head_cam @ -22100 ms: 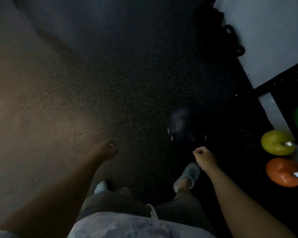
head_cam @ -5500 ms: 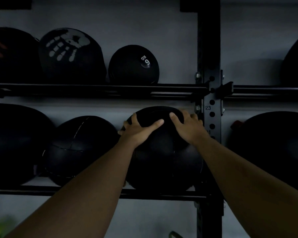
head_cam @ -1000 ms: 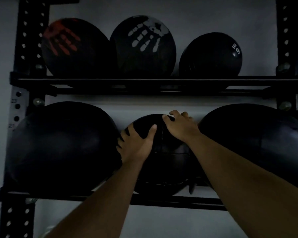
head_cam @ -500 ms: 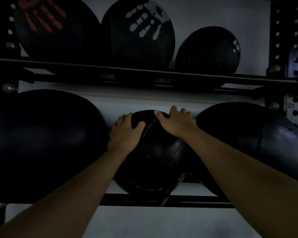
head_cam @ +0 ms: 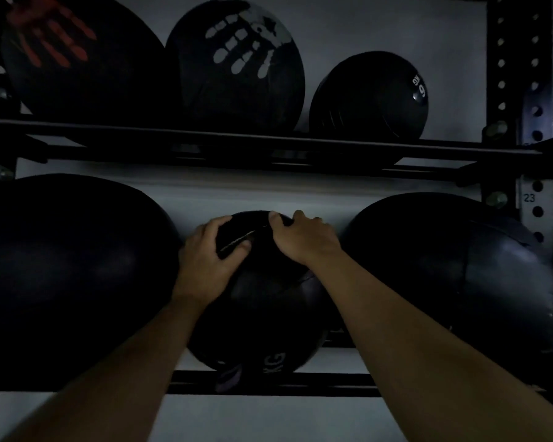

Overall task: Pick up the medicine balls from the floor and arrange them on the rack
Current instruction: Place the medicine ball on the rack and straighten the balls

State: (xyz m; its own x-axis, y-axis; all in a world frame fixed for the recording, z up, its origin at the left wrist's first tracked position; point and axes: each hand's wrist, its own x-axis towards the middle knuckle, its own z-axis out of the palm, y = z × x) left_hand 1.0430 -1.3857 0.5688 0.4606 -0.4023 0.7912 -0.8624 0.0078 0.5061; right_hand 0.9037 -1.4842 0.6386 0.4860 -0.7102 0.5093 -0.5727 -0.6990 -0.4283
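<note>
Both hands rest on top of a black medicine ball (head_cam: 268,314) that sits on the lower shelf of a dark steel rack (head_cam: 268,382), against a pale wall. The left hand (head_cam: 209,256) lies on the ball's upper left side with its fingers curled over the crown and the thumb pressed along a seam; the right hand (head_cam: 304,240) covers the upper right side, fingers hooked over the top edge. Each grip is closed on the ball rather than spread loose. Pale "KG" lettering shows near the ball's underside, just above the front rail. To the left of this ball, touching it, sits a much larger black ball (head_cam: 67,275); to its right sits another large black ball (head_cam: 460,282) with stitched panels. Above it, on the upper shelf, stand three more: one with a red handprint (head_cam: 77,59), one with a white handprint (head_cam: 237,62), and a smaller 6 kg ball (head_cam: 369,97).
</note>
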